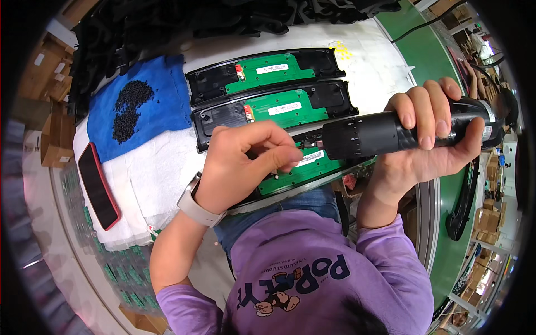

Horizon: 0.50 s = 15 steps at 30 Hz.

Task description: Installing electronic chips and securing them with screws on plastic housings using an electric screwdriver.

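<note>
My right hand [427, 131] is wrapped round the body of a black electric screwdriver [357, 137], held level with its front end pointing left. My left hand [240, 162] has thumb and forefinger pinched together just beside that front end; whatever is between the fingertips is too small or hidden to name. Below both hands lies a black curved panel with a green circuit board [290, 177], partly covered by the hands and the tool. Behind it lie two similar panels with green boards, a middle one [279, 107] and a far one [265, 70].
Small black pieces, likely screws [131, 106], form two heaps on a blue cloth [167, 95] at the left. A red-edged phone [99, 187] lies on the white table cover [148, 178]. Dark plastic parts [223, 19] are piled along the back. Another black panel [462, 206] lies on the right.
</note>
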Motion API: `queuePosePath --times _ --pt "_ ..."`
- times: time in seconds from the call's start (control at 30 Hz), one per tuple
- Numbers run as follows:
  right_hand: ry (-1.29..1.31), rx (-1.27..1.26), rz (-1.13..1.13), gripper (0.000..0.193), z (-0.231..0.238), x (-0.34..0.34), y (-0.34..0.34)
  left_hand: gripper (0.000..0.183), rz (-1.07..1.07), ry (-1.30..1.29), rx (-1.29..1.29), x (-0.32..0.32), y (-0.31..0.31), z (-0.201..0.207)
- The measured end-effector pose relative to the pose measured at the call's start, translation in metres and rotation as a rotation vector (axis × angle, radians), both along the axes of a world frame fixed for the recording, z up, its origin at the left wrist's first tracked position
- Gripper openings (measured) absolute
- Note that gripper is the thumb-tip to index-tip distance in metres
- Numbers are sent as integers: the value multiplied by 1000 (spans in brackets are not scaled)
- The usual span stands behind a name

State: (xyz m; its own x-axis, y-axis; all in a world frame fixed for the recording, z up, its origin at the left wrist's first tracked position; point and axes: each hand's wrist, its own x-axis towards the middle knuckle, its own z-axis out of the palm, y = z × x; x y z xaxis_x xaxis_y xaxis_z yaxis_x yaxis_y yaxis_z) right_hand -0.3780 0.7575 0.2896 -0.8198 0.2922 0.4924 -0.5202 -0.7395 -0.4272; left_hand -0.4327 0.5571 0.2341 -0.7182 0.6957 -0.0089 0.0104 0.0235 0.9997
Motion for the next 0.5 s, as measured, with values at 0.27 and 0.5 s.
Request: queuePosePath --times 0.27,0.5 --pt "210 506 70 39 -5 17 20 50 -89 994 -193 -5 7 1" --pt "241 784 284 45 0 23 23 35 -160 967 -226 1 9 -10"
